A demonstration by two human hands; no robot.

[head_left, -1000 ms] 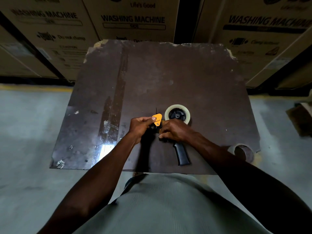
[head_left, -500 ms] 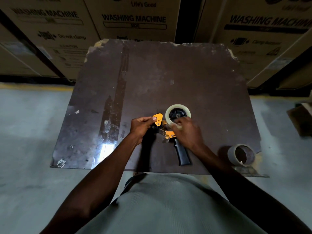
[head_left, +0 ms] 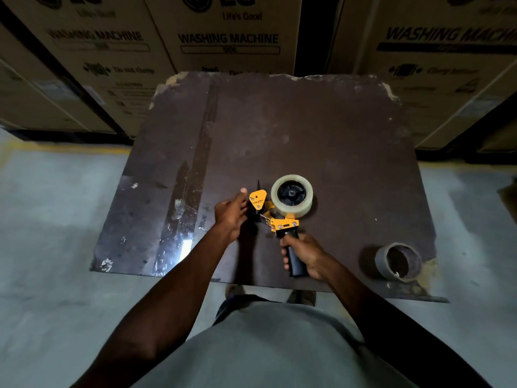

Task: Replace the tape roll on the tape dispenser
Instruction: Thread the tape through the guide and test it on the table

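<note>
A yellow and black tape dispenser lies on the dark board. A clear tape roll sits on its black hub. My right hand is wrapped around the dispenser's black handle. My left hand rests against the black roller end beside the yellow triangular plate, fingers curled on it. An empty brown cardboard tape core lies near the board's front right corner.
Cardboard boxes marked WASHING MACHINE stand along the far edge of the board. Grey concrete floor surrounds the board on left and right. Old tape strips run down the board's left part.
My right hand left the tape roll and slid down onto the dispenser's handle. The roll now shows fully on the hub. My left hand stayed at the roller end.
</note>
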